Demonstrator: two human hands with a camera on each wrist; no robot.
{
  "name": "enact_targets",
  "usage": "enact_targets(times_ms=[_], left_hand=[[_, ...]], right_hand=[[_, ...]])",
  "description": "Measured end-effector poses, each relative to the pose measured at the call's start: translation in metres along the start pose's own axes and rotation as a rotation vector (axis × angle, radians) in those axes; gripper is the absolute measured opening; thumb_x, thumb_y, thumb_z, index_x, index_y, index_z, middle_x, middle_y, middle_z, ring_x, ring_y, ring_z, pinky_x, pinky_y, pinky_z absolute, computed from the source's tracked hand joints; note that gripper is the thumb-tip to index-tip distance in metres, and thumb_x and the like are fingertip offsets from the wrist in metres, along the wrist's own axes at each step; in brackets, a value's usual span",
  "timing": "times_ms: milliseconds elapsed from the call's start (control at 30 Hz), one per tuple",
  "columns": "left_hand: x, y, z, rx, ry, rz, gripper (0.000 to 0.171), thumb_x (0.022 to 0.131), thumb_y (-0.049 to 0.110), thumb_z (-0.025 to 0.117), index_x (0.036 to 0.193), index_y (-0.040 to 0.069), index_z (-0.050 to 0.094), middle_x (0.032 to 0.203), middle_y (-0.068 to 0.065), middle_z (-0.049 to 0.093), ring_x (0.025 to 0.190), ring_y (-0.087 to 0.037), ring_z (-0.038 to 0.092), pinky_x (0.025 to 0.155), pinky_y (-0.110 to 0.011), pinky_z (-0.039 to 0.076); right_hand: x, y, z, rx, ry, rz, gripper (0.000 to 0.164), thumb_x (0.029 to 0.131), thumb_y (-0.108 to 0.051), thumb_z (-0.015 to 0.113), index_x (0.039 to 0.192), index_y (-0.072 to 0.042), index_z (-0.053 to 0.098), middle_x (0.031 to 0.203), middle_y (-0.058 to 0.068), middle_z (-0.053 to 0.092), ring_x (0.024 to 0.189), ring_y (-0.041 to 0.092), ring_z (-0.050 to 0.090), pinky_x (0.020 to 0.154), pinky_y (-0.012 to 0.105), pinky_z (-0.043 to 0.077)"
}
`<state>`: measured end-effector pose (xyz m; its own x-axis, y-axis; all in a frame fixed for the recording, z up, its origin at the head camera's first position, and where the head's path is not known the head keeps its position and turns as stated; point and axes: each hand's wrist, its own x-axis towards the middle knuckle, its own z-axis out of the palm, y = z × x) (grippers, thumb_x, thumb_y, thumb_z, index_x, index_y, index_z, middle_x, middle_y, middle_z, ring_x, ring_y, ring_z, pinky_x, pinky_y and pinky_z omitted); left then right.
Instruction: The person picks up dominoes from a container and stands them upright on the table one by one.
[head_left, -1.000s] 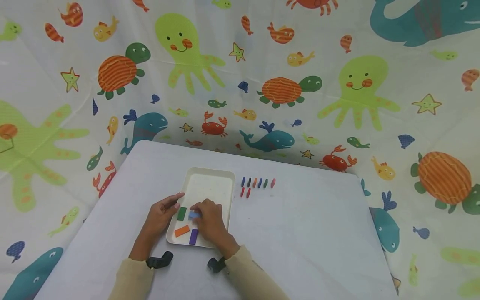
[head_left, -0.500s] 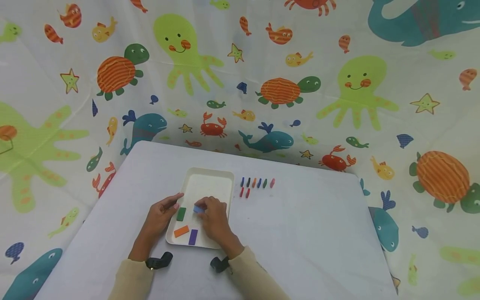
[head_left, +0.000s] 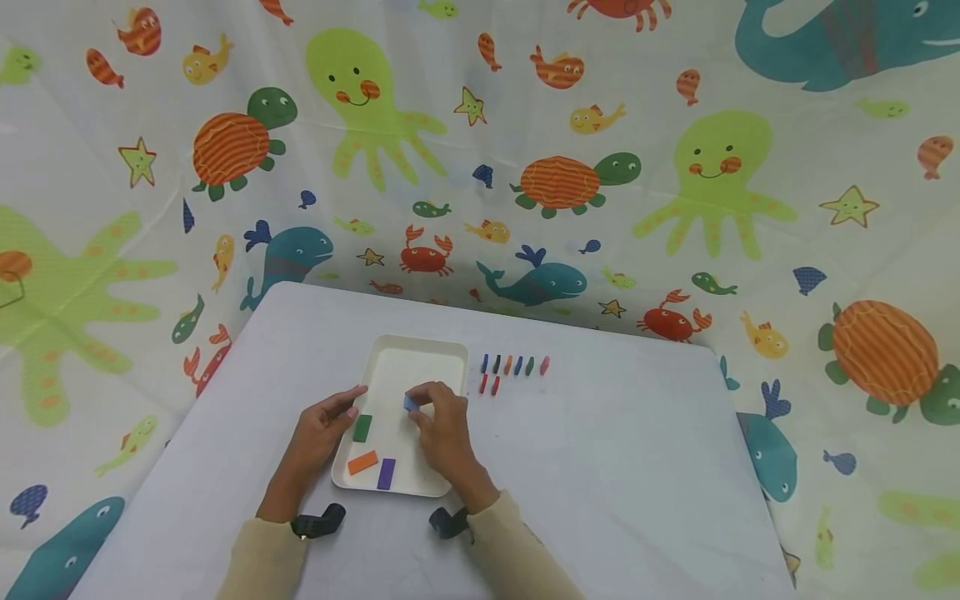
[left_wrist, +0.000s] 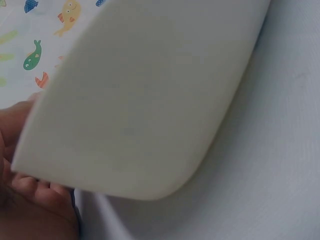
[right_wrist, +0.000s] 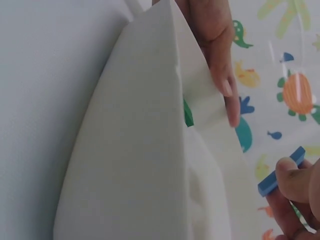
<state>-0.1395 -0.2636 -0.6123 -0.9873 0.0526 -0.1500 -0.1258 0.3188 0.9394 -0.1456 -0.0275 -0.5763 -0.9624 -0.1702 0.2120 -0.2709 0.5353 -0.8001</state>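
My right hand (head_left: 448, 425) pinches a small rectangular blue block (right_wrist: 280, 173) between thumb and fingers, over the middle of the white tray (head_left: 420, 354). In the right wrist view the block shows above the rim, beyond the tray's wall. At the tray's left edge, my left hand (head_left: 322, 429) holds the rim, its thumb lapping over the inside. The left wrist view has the tray's outer wall (left_wrist: 135, 100) filling the middle, with the fingers at its lower left. Inside the tray lie a green block (head_left: 362, 428), an orange block (head_left: 363, 462) and a purple block (head_left: 386, 474).
Right of the tray, several short crayon-like sticks (head_left: 519, 365) stand in a row, with two red sticks (head_left: 490, 385) in front of them. A white cloth covers the table (head_left: 622, 467). Behind it hangs a curtain (head_left: 465, 250) printed with sea animals.
My right hand has lifted the blue block from beside the green one and carried it right and slightly away. My left hand stays at the tray's edge.
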Motion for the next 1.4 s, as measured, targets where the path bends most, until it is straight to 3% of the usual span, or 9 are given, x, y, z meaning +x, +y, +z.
enact_targets(times_ms=[133, 367, 767, 1033, 1400], left_hand=[[0.000, 0.000, 0.000, 0.000, 0.004, 0.005, 0.050, 0.110, 0.026, 0.061, 0.156, 0.010, 0.053, 0.167, -0.012, 0.046, 0.158, -0.035, 0.039, 0.110, -0.007, 0.037], [-0.001, 0.001, 0.000, -0.016, 0.007, -0.002, 0.049, 0.109, 0.026, 0.062, 0.155, 0.011, 0.054, 0.167, -0.012, 0.047, 0.158, -0.034, 0.039, 0.108, -0.003, 0.037], [0.000, 0.000, -0.001, -0.026, 0.004, -0.018, 0.050, 0.109, 0.026, 0.062, 0.156, 0.011, 0.053, 0.168, -0.011, 0.046, 0.159, -0.033, 0.038, 0.108, -0.003, 0.036], [-0.001, 0.002, -0.001, 0.001, 0.005, -0.027, 0.049, 0.110, 0.026, 0.061, 0.156, 0.011, 0.053, 0.168, -0.012, 0.045, 0.159, -0.034, 0.037, 0.113, -0.011, 0.037], [-0.002, -0.001, 0.000, -0.016, 0.016, -0.010, 0.049, 0.109, 0.027, 0.062, 0.155, 0.012, 0.055, 0.167, -0.010, 0.048, 0.159, -0.034, 0.039, 0.107, -0.003, 0.038]], right_hand=[[0.002, 0.004, -0.004, 0.020, 0.028, -0.003, 0.027, 0.097, -0.004, 0.075, 0.119, -0.020, 0.068, 0.113, -0.006, 0.072, 0.108, 0.009, 0.069, 0.106, 0.044, 0.043], [0.006, 0.005, -0.015, 0.070, 0.075, 0.009, 0.029, 0.096, 0.001, 0.074, 0.119, -0.016, 0.069, 0.115, -0.002, 0.074, 0.110, 0.014, 0.070, 0.111, 0.043, 0.053], [0.011, 0.010, -0.029, 0.068, 0.158, 0.063, 0.030, 0.097, -0.003, 0.076, 0.121, -0.019, 0.068, 0.118, -0.003, 0.075, 0.114, 0.014, 0.071, 0.111, 0.042, 0.057], [0.015, 0.014, -0.043, 0.065, 0.196, 0.079, 0.031, 0.096, 0.000, 0.075, 0.121, -0.017, 0.069, 0.117, 0.000, 0.076, 0.116, 0.019, 0.071, 0.114, 0.053, 0.046], [0.017, 0.024, -0.058, 0.067, 0.265, 0.179, 0.028, 0.100, -0.011, 0.075, 0.123, -0.024, 0.068, 0.122, -0.005, 0.075, 0.121, 0.018, 0.067, 0.119, 0.061, 0.041]])
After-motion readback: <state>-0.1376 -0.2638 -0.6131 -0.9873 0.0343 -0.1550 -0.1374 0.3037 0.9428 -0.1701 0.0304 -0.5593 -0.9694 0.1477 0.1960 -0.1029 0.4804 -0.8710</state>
